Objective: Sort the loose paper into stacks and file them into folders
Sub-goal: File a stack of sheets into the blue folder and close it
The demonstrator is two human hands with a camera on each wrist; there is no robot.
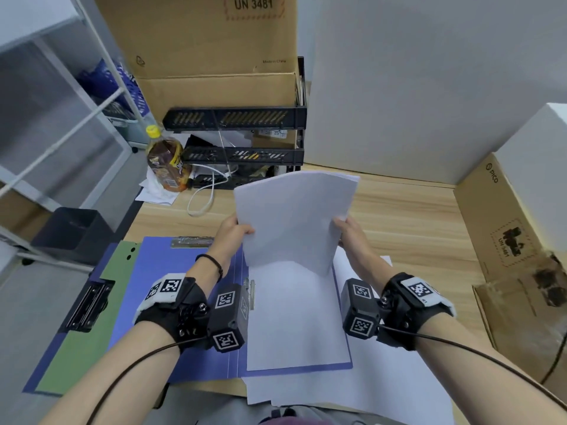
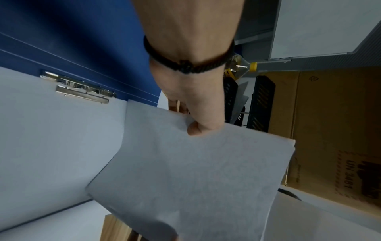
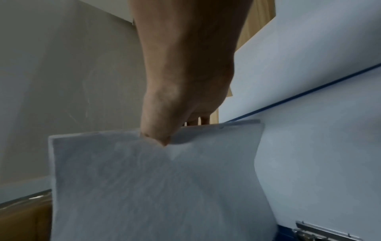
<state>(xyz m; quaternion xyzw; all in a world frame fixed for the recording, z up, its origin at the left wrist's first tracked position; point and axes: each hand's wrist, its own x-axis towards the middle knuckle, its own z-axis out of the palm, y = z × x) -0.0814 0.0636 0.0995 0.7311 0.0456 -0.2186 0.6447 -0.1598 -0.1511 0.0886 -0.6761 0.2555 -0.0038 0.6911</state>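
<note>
Loose sheets (image 1: 352, 391) at near desk (image 1: 411, 216) edge. Open blue folder (image 1: 171, 305) next, paper (image 1: 294, 317) lying inside by metal clip (image 2: 82, 88); green folder (image 1: 89, 320) at left. Above folder, paper stack (image 1: 294, 219) raised, tilted, pinched at sides by left hand (image 1: 234, 231) and right hand (image 1: 351, 233), thumbs on top. Bottle (image 1: 167, 162), black trays (image 1: 242, 133), cardboard box (image 1: 202, 35) behind.

From the head we look steeply down over both forearms onto the wooden desk (image 1: 408, 216), facing its far edge. Each wrist view sits close behind its hand, looking along it at the held paper stack (image 1: 294, 219). Both wrist views share that stack and the open blue folder (image 1: 171, 271) with its metal clip (image 2: 82, 89).
</note>
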